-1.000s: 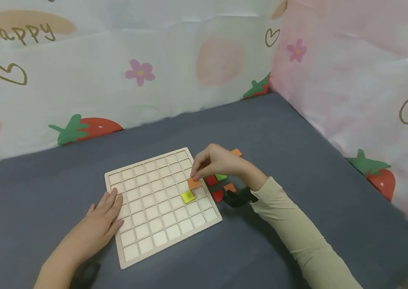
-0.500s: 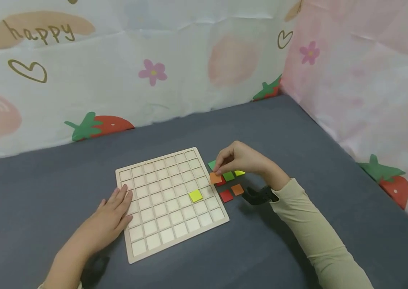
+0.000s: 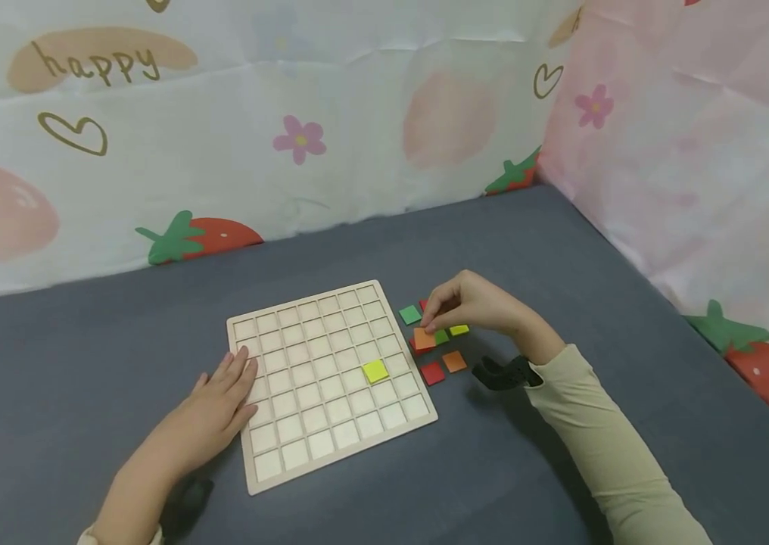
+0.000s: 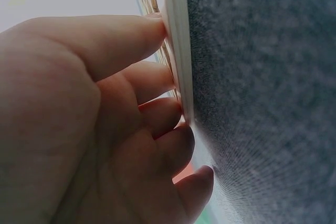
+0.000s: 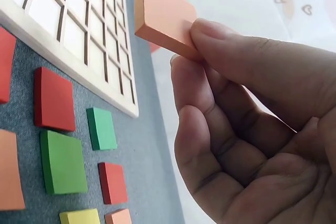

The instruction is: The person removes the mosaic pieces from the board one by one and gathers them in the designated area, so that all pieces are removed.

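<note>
My right hand (image 3: 476, 306) pinches an orange square tile (image 5: 165, 17) between thumb and fingertips, held above loose tiles at the board's right side. The pale wooden grid board (image 3: 309, 443) lies tilted on the table, with one yellow tile (image 3: 375, 371) sitting in its right part. At the board's left edge, my left hand (image 3: 210, 412) lies with fingers extended, the fingertips resting on the rim. In the left wrist view the thumb and fingers touch the board's side (image 4: 178, 40).
Beside the board lie several loose tiles: a red tile (image 3: 433, 372), an orange tile (image 3: 455, 361), a teal-green tile (image 5: 102, 128), a green tile (image 5: 63, 162) and a yellow tile (image 5: 80, 217). A printed cloth (image 3: 350, 113) hangs behind the dark grey table (image 3: 153, 333).
The right hand has moved right with the orange tile, from over the board to above the loose tiles. The left hand keeps its place on the board's edge; the head view has shifted slightly.
</note>
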Demonstrator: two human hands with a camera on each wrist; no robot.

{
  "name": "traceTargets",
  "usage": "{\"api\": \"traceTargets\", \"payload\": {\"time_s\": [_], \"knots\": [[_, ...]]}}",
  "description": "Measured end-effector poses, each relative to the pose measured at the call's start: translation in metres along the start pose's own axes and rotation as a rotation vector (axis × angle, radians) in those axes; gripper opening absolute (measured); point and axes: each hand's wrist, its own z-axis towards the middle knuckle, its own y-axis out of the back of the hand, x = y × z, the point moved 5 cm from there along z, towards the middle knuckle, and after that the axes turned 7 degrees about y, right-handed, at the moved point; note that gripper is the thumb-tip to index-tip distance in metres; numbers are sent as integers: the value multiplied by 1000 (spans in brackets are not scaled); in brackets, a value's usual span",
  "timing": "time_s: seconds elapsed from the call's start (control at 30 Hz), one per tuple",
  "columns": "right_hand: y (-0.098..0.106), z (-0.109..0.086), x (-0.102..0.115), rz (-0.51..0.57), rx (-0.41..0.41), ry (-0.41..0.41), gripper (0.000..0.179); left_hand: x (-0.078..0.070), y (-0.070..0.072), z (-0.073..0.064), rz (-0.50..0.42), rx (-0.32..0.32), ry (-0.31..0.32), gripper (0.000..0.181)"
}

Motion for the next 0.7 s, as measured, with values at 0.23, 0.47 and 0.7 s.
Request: {"api": "traceTargets", "payload": {"time_s": [0.23,0.47,0.7], "knots": [[2,-7,-5,19,2,-34,6,0,1,-1,4,2,-4,58],[11,-17,-12,-3,-14,-55,7,0,2,0,5,-1,-3,58],[17,-26,-20,-3,-17,-66,7,0,2,-1,6,1,-1,58]]}}
